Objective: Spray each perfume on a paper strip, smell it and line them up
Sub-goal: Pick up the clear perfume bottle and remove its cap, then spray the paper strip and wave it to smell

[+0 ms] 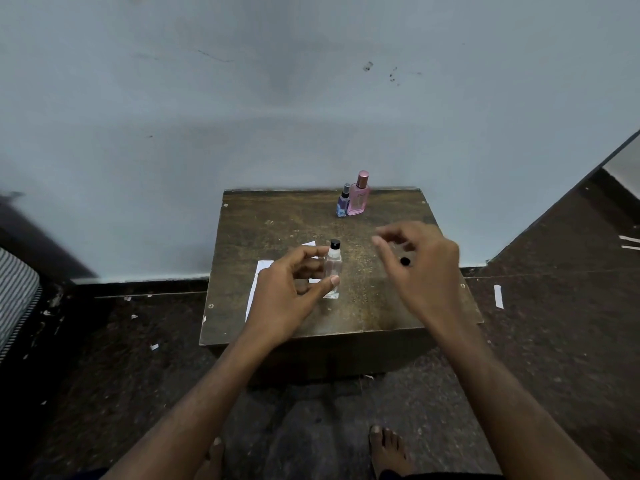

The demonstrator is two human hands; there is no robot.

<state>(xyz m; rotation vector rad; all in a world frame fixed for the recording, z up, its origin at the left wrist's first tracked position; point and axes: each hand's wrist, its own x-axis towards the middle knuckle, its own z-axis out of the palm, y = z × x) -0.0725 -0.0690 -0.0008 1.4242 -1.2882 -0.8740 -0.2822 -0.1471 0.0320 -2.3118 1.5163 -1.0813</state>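
Note:
My left hand (291, 289) grips a small clear perfume bottle (333, 271) with a black spray top, standing on the brown wooden table (346, 313). White paper strips (258, 282) lie under and behind that hand. To the right, my right hand (426, 271) hovers blurred above the table, its fingers curled round what looks like a clear cap (403, 259) with a dark spot. A pink perfume bottle (360, 197) and a smaller blue one (343, 204) stand together at the table's far edge.
The table stands against a pale blue wall (311, 98) on a dark floor. Paper scraps (498, 296) lie on the floor at the right and left. A striped mattress (14, 292) is at the far left. My bare feet (388, 452) show below.

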